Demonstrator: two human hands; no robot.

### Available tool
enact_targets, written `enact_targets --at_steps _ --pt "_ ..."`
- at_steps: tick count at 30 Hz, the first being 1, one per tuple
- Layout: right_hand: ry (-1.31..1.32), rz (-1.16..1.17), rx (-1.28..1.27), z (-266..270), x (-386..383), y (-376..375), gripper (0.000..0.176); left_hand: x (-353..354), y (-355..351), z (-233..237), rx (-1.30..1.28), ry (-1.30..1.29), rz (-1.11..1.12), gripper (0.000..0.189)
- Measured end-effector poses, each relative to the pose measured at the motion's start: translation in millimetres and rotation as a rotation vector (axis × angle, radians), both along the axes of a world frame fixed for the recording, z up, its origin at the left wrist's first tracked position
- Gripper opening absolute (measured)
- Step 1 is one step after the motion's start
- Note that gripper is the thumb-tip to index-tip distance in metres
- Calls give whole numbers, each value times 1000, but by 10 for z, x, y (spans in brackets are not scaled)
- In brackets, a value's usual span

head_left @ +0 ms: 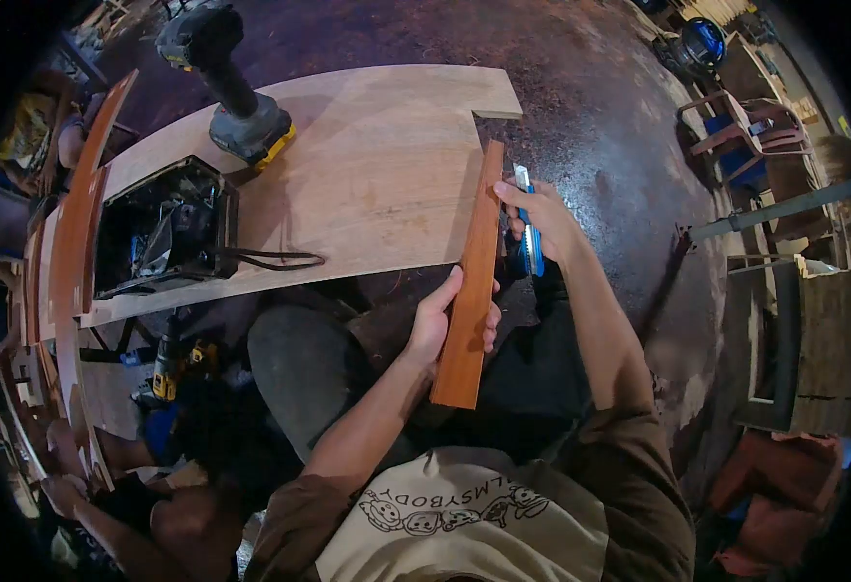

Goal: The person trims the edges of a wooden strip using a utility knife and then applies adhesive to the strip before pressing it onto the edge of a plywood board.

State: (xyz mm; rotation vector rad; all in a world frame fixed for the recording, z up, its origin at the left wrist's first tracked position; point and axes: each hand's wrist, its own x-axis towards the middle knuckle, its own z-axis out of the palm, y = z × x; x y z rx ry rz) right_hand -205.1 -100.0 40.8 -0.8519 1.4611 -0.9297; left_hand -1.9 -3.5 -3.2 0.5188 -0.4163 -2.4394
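A narrow reddish-brown wooden strip (466, 320) is held lengthwise over my lap. My left hand (432, 315) wraps round its lower middle, the thumb on top and fingertips showing at the right edge. Near the strip's upper end, my right hand (545, 221) is closed round a blue utility knife (530, 239). The knife's tip points away from me, beside the strip's right edge. The thumb of that hand lies close to the strip; whether it presses on it I cannot tell.
A pale plywood board (377, 175) lies ahead and left, bearing a cordless drill (251, 126) upright and a black open box (163, 233) with a strap. Another person's hand (65, 493) is at lower left. Chair frames (751, 136) stand at the right.
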Motion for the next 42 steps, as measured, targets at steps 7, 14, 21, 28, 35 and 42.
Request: enact_targets --at_steps 7,14,21,28,35,42 --pt "-94 42 76 -17 -53 138 33 1 -2 11 -24 -23 1 57" --pt "63 39 -118 5 -2 75 25 9 2 30 -15 -5 -2 57" --pt "206 -66 -204 -50 -62 -255 25 6 -10 14 -15 -9 -7 58" --pt "45 -52 -117 37 -32 -170 26 9 -12 33 -10 1 -8 57" --pt "-47 223 -35 -2 -168 -3 37 0 -17 91 11 -69 7 56" --pt "167 -61 -222 -43 -56 -252 27 16 -13 112 17 -74 -6 56"
